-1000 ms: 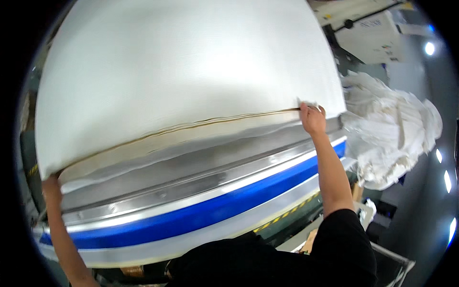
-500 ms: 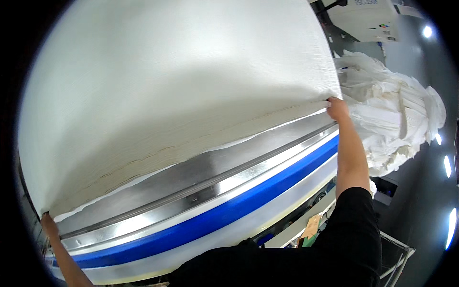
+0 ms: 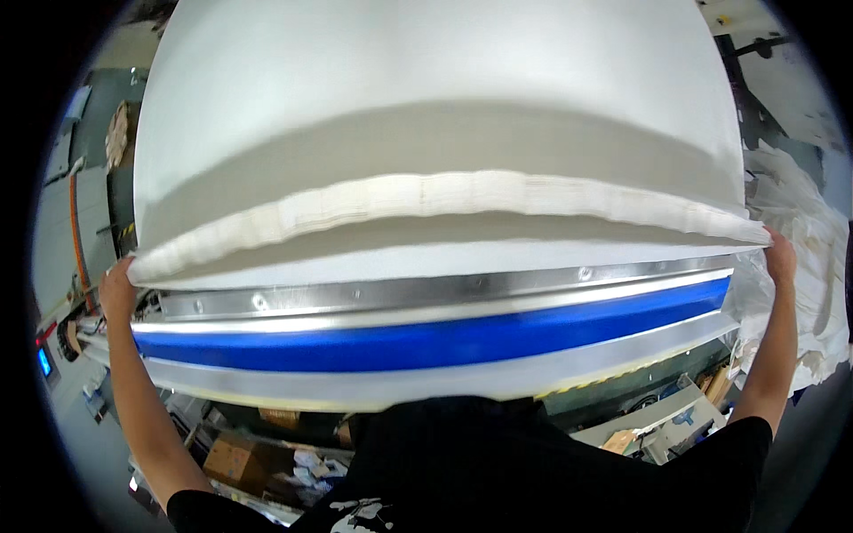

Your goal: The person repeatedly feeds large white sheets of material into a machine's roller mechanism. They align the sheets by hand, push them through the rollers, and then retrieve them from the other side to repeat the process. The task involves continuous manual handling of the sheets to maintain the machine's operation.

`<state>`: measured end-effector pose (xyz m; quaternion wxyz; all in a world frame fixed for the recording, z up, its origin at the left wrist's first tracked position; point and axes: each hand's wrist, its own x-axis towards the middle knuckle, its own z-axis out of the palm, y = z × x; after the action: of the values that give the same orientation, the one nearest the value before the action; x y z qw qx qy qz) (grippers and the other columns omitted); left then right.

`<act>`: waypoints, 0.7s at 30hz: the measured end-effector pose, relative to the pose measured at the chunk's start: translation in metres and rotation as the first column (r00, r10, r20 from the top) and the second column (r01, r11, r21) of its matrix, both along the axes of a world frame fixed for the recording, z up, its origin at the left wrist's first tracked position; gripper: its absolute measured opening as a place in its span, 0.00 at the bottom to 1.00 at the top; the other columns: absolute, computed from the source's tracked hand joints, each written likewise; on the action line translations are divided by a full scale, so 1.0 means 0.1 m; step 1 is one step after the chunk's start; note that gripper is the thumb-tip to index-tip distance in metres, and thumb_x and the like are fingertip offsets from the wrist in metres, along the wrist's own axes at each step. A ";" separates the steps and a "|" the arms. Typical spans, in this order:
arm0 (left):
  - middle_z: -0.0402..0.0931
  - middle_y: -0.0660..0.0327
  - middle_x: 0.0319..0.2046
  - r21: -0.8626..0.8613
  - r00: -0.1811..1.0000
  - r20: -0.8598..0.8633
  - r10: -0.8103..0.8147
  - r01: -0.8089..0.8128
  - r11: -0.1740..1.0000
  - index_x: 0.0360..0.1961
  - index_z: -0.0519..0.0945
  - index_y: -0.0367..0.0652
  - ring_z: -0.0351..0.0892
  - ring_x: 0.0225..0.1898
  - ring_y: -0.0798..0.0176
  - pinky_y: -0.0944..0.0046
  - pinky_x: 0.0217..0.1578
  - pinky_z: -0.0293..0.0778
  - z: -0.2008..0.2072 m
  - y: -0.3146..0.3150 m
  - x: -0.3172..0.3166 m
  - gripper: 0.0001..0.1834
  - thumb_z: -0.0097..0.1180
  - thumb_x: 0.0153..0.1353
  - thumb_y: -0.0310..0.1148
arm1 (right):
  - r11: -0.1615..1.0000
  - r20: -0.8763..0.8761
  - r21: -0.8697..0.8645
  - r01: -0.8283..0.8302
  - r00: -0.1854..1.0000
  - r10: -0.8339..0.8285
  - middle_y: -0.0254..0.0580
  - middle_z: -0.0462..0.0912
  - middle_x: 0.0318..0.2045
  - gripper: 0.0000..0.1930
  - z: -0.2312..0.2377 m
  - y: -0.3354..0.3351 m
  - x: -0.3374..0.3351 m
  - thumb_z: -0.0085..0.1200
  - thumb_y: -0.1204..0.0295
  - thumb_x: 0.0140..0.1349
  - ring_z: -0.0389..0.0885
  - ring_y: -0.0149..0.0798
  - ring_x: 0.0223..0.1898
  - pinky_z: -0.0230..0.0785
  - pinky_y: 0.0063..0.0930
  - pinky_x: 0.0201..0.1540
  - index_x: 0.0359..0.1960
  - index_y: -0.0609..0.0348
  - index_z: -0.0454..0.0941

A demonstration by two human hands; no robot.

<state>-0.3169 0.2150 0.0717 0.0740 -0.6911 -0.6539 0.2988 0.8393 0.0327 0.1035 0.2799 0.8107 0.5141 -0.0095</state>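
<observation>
In the head view, the layered edge of a white cloth stack (image 3: 426, 197) is held up as a bowed band across the middle, its ends at nine and three o'clock and its broad top spread toward twelve. One end is pinched by the left hand (image 3: 116, 289) at nine o'clock, the other by the right hand (image 3: 780, 256) at three; the fingers are closed on the cloth, though how each fingertip is set cannot be told. Because only the ends are gripped, the middle could sag or the layers could slide over one another, leaving creases. If one end were pulled harder, the edge could be skewed against the metal strip (image 3: 444, 290) and blue band (image 3: 435, 342) toward six o'clock. The heap of loose white cloth (image 3: 809, 266) beside the right hand could also be snagged by it. The far end of the stack is cut off at twelve o'clock, the layers are too fine to be counted, and whether the band is joined to the white sheet (image 3: 426, 259) just below it cannot be made out; toward seven, part of the clutter is hidden by the black shirt (image 3: 498, 471)
</observation>
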 end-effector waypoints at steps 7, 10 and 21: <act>0.79 0.59 0.48 -0.276 0.998 -0.044 -0.039 0.025 0.961 0.49 0.78 0.52 0.75 0.52 0.53 0.48 0.62 0.58 0.15 -0.90 -0.41 0.24 0.47 0.51 0.20 | 0.974 -0.089 -0.189 -0.124 0.990 0.108 0.48 0.82 0.43 0.16 0.08 -0.69 -0.11 0.51 0.70 0.56 0.79 0.53 0.46 0.71 0.44 0.48 0.47 0.48 0.79; 0.78 0.62 0.50 -0.501 0.971 -0.213 0.111 -0.206 0.841 0.50 0.79 0.53 0.75 0.54 0.59 0.46 0.65 0.54 -0.15 -1.26 -0.29 0.23 0.48 0.53 0.22 | 0.930 -0.051 -0.350 -0.114 0.993 0.103 0.45 0.83 0.39 0.16 -0.17 -0.99 -0.29 0.50 0.72 0.54 0.80 0.49 0.44 0.72 0.42 0.48 0.45 0.46 0.81; 0.82 0.56 0.43 -0.752 0.909 -0.402 -0.109 -0.260 0.606 0.38 0.85 0.47 0.80 0.48 0.54 0.51 0.48 0.74 -0.94 -1.62 -0.20 0.11 0.55 0.53 0.29 | 0.768 -0.064 -0.595 -0.239 0.966 0.251 0.44 0.83 0.31 0.08 -0.75 -1.85 -0.37 0.50 0.66 0.57 0.81 0.50 0.37 0.73 0.45 0.41 0.31 0.50 0.82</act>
<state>-0.3369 0.0528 -0.0222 -0.1173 -0.5443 -0.4524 0.6967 0.8020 -0.1525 0.0284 0.5246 0.6071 0.5833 -0.1268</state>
